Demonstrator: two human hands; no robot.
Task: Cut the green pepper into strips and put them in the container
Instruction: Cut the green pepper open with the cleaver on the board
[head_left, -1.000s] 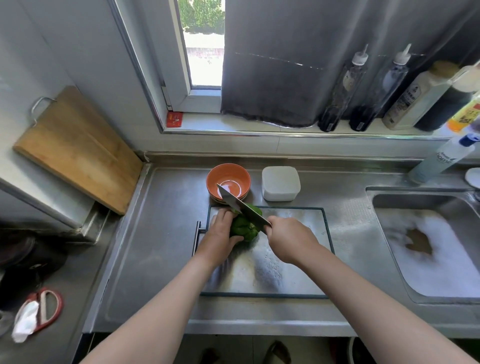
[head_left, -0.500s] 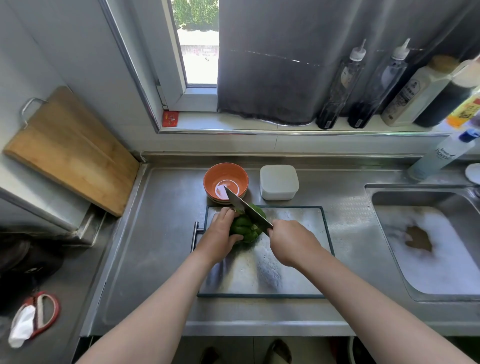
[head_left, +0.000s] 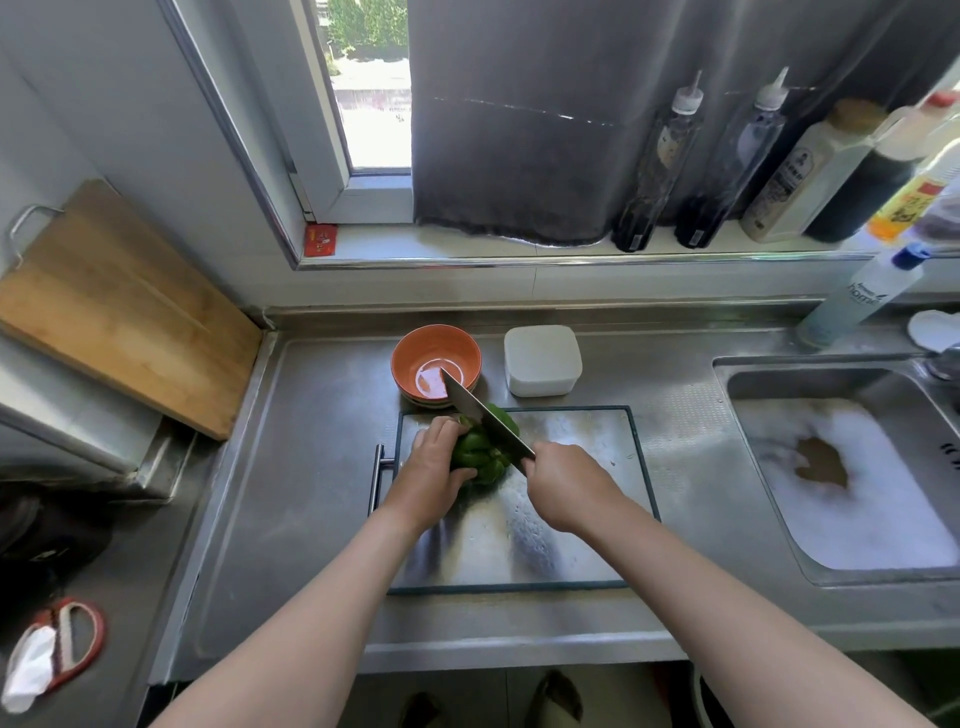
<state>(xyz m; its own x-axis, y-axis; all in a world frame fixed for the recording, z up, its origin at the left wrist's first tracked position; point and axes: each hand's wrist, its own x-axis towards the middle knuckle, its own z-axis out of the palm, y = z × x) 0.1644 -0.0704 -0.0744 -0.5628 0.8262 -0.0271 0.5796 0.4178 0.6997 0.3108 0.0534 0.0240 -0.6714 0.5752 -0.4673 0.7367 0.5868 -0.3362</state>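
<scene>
Left hand (head_left: 434, 470): fingers curled over the green pepper (head_left: 475, 457), pinning it at the far left corner of the steel cutting board (head_left: 597, 431); kitchen knife (head_left: 483, 413): blade laid across the pepper, which seems barely opened (the blade hides the cut); white container (head_left: 542, 360): just beyond the board, no strips visible; right hand (head_left: 563, 486): clenched round the knife handle. Step: first cuts; next calls for a firm downward press, left fingertips tucked clear.
</scene>
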